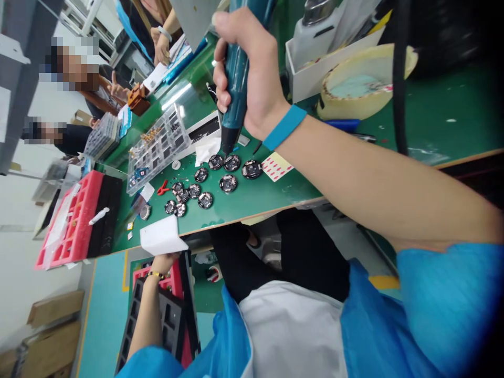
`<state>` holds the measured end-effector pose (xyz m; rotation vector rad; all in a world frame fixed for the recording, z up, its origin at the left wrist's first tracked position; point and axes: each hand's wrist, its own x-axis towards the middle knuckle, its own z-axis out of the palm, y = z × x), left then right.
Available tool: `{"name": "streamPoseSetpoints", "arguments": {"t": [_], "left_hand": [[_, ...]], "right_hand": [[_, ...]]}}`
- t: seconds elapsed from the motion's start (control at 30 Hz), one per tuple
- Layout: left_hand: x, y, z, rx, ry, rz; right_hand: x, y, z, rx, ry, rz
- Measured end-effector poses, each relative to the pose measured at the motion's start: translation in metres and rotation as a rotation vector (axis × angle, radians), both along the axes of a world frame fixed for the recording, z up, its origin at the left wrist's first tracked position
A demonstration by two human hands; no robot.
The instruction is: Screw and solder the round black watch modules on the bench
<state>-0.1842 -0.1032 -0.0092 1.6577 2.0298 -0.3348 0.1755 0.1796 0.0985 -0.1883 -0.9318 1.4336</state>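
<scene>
My right hand [248, 73] is shut around a teal electric screwdriver [231, 118], and its bit rests on a round black circuit board [232, 163]. Several similar boards [205, 200] lie scattered on the green work mat [252, 197]. My left hand [163, 262] is low at the mat's front edge, gripping the rim of a black foam tray [169, 315] stacked over red foam. A white foam sheet [163, 236] lies just above that hand.
A clear compartment box [157, 149] and red-handled snips [163, 187] sit beyond the boards. Further along are a red-and-black foam tray [74, 220], a tape roll [356, 81] and a white box [311, 71]. Co-workers [73, 71] sit at the far left.
</scene>
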Motion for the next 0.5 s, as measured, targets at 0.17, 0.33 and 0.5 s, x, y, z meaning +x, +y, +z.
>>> {"name": "streamPoseSetpoints", "arguments": {"t": [0.17,0.33,0.5], "left_hand": [[0.056,0.003,0.053,-0.23,-0.338,-0.229],[0.123,0.058,0.111,0.029,-0.695,-0.547],[0.174,0.144,0.095,0.547,-0.576,-0.659]], "right_hand": [[-0.002,-0.001,0.007,-0.014,-0.094,-0.1],[0.004,-0.011,0.009,0.104,-0.116,-0.1],[0.007,-0.01,0.006,0.08,-0.207,-0.088]]}}
